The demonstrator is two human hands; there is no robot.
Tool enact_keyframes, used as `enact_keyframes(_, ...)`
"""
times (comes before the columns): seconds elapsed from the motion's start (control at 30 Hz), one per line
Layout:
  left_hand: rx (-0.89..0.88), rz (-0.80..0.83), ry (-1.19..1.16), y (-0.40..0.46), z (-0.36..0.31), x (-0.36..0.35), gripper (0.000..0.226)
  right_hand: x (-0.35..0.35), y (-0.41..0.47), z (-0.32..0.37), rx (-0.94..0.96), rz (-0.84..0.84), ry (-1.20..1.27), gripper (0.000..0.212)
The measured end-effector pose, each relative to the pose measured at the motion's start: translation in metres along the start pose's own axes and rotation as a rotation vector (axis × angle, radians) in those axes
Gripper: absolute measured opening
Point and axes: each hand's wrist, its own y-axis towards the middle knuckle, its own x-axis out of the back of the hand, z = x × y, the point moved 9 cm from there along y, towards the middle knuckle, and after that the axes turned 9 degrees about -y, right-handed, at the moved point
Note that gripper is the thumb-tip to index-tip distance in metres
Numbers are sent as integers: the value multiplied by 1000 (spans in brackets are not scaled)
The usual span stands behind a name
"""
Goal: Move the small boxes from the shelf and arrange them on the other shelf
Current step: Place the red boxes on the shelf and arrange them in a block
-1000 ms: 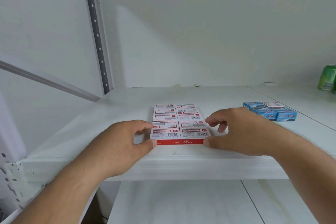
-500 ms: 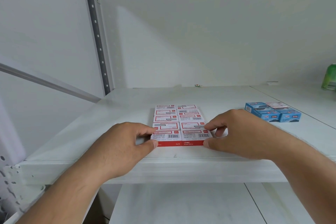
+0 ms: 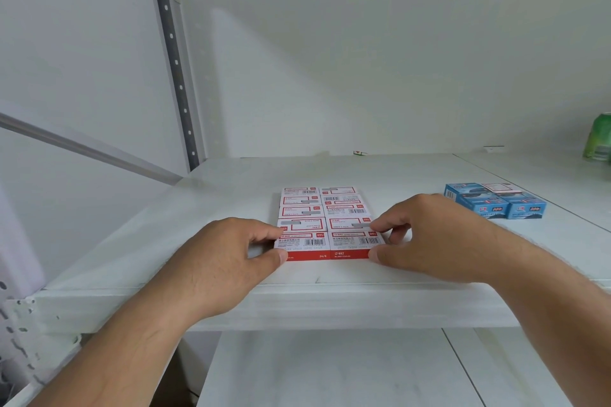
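A: What's on the shelf (image 3: 211, 201) rn?

B: Block of small red-and-white boxes (image 3: 325, 221), lying flat, two columns w/ five rows, packed edge to edge. It sits near the front lip, roughly mid-shelf. Labels w/ barcodes face up, red sides face the camera.

A: Hands?

B: Left hand (image 3: 218, 261) is at the block's front-left corner. Thumb presses the red front face, index finger rests on the top edge of the nearest left box, so it's pinched on that corner. Right hand (image 3: 426, 241) mirrors it at the front-right corner: thumb against the red front, index on top of the right column near the 2nd row. Other fingers curl loosely beside the block. Both hands clamp the block from opposite sides; the block rests on the shelf surface, not lifted as far as I can tell.

A: Anything else up there?

B: Blue boxes (image 3: 494, 205), a small cluster, well to the right of the red ones and apart from them. A green can (image 3: 599, 137) at the far right edge, partly cut off by the frame. Tiny scrap (image 3: 359, 153) at the back wall, too small to ID. Lower shelf (image 3: 330, 370) shows underneath, w/ nothing on the visible part.
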Motion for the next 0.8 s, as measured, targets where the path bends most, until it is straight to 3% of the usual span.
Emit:
enact_keyframes(0.27, -4, -9, -1, -6, -5, 0, 37, -1, -5, -3, 18, 11, 50, 39)
enact_keyframes(0.4, -67, -66, 108, -12, -20, 5, 54, 0, -17, -17, -71, -14, 37, 58)
enact_keyframes(0.57, -184, -111, 76, -22, -56, -4, 59, 10, -45, -40, -117, -91, 46, 61)
enact_keyframes(0.8, -310, -22, 44, -7, -131, -57, 63, 33, -82, -113, -228, -161, 51, 63)
